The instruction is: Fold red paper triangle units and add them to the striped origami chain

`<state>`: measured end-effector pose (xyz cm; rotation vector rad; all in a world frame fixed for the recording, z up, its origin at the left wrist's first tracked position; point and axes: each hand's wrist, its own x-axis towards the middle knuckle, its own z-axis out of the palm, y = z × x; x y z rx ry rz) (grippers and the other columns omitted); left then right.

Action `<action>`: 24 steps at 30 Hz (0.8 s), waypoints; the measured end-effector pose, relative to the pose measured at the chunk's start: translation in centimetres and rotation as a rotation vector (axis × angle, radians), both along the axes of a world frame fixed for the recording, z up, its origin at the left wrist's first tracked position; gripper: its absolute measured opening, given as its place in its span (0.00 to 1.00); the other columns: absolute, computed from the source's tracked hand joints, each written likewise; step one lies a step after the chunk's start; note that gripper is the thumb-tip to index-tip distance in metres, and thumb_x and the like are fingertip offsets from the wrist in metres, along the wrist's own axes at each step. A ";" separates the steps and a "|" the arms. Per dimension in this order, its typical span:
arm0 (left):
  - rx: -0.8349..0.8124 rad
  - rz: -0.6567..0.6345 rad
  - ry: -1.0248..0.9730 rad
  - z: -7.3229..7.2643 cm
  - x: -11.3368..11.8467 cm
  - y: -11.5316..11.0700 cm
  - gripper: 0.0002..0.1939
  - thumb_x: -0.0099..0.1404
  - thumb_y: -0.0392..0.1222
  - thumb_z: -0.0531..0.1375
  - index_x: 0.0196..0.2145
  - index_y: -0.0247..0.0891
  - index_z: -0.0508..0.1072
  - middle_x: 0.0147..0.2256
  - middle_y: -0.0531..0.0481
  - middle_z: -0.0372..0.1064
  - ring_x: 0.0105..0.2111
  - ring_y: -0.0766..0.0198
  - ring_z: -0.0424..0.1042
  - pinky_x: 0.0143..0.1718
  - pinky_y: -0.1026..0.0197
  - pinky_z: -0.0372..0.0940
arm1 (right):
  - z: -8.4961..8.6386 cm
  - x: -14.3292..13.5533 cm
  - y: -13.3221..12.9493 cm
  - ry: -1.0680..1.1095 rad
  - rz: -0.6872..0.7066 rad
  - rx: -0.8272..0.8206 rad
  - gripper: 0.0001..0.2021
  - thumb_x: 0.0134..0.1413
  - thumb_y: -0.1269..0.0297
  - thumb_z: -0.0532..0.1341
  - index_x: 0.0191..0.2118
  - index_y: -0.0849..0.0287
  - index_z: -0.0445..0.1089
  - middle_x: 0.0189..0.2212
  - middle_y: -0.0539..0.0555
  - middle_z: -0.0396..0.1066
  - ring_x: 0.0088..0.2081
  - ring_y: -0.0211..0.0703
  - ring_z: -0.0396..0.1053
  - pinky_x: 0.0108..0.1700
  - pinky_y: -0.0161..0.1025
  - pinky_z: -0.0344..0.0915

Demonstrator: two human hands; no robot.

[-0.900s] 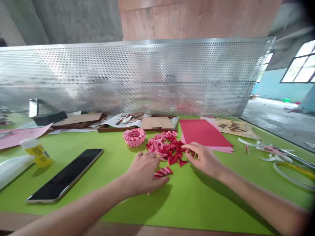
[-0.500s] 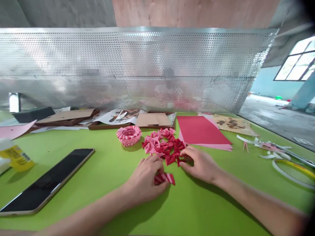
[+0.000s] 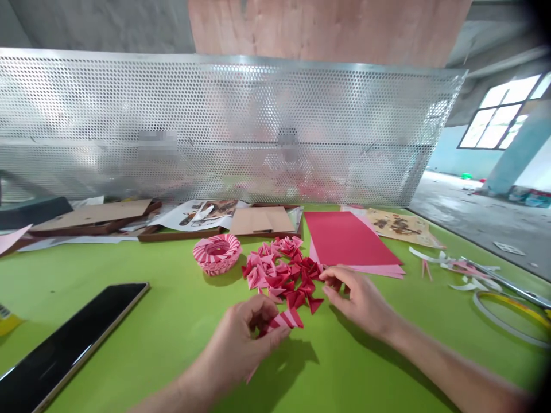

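Note:
My left hand (image 3: 245,338) pinches a short row of joined red and pink folded paper pieces (image 3: 286,319), held just above the green table with a shadow below it. Part of that row is hidden by my fingers. My right hand (image 3: 359,298) is at the right edge of a loose pile of red and pink folded paper triangles (image 3: 279,269). Its thumb and forefinger are apart, and I see nothing between them. Left of the pile stands a small round striped basket (image 3: 217,254) made of the same folded paper.
A dark phone (image 3: 81,338) lies at left, near a yellow-labelled bottle (image 3: 6,321). Red paper sheets (image 3: 350,238) lie behind my right hand. At right are paper scraps (image 3: 473,281), scissors (image 3: 503,281) and a tape roll (image 3: 508,321). Brown boards (image 3: 267,221) line the metal mesh screen (image 3: 258,132).
My left hand has lifted the joined paper row and tilted it, drawing back from the pile. My right hand has moved slightly away from the pile's edge. The view has shifted a little.

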<state>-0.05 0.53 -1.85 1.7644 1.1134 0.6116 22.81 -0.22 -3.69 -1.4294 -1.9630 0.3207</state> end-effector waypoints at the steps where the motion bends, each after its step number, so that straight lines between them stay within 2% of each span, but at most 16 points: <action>1: -0.043 0.006 -0.065 -0.1 -0.2 0.2 0.10 0.56 0.45 0.60 0.27 0.35 0.66 0.23 0.54 0.64 0.23 0.67 0.61 0.24 0.65 0.59 | 0.2 0.3 0.1 0.008 -0.010 0.005 0.06 0.56 0.71 0.54 0.38 0.61 0.67 0.32 0.54 0.69 0.32 0.42 0.68 0.34 0.37 0.66; 4: -0.175 -0.013 -0.259 -0.5 -0.8 0.9 0.10 0.57 0.45 0.60 0.28 0.35 0.67 0.23 0.55 0.64 0.22 0.69 0.62 0.24 0.66 0.60 | 0.7 1.4 0.9 0.014 -0.063 0.015 0.07 0.58 0.69 0.53 0.40 0.62 0.66 0.33 0.56 0.70 0.32 0.42 0.69 0.30 0.36 0.67; 7: -0.248 -0.002 -0.363 -0.8 -1.0 1.2 0.10 0.56 0.44 0.61 0.28 0.34 0.67 0.21 0.56 0.64 0.19 0.72 0.60 0.21 0.68 0.58 | 1.0 2.4 1.9 -0.024 -0.079 0.001 0.08 0.57 0.69 0.54 0.41 0.62 0.67 0.34 0.56 0.71 0.33 0.43 0.69 0.31 0.37 0.67; 12: -0.280 0.000 -0.361 -0.9 -0.9 1.1 0.12 0.52 0.44 0.64 0.29 0.33 0.68 0.22 0.55 0.65 0.20 0.71 0.61 0.20 0.69 0.56 | 0.9 2.4 3.6 -0.138 -0.025 -0.032 0.10 0.54 0.75 0.56 0.42 0.61 0.70 0.33 0.55 0.71 0.31 0.41 0.70 0.33 0.38 0.68; 16: -0.283 -0.008 -0.337 -1.1 -0.9 1.3 0.12 0.53 0.42 0.64 0.32 0.33 0.67 0.26 0.54 0.67 0.23 0.69 0.63 0.22 0.68 0.58 | 0.3 1.9 4.6 -0.226 -0.026 0.005 0.13 0.50 0.78 0.57 0.41 0.62 0.71 0.33 0.55 0.69 0.29 0.42 0.69 0.32 0.39 0.67; 21: -0.329 -0.019 -0.355 -0.9 -0.9 1.6 0.19 0.52 0.41 0.65 0.40 0.33 0.66 0.26 0.53 0.68 0.23 0.69 0.63 0.21 0.67 0.58 | -0.4 1.7 4.9 -0.288 -0.043 0.097 0.10 0.50 0.79 0.57 0.35 0.61 0.72 0.33 0.56 0.68 0.33 0.45 0.68 0.33 0.40 0.66; 24: -0.358 -0.023 -0.381 -0.9 -1.0 1.5 0.19 0.54 0.42 0.63 0.43 0.34 0.67 0.26 0.54 0.68 0.20 0.71 0.63 0.21 0.68 0.59 | -0.1 2.0 4.5 -0.288 -0.053 0.158 0.09 0.53 0.78 0.55 0.35 0.62 0.71 0.36 0.58 0.68 0.37 0.49 0.67 0.38 0.45 0.65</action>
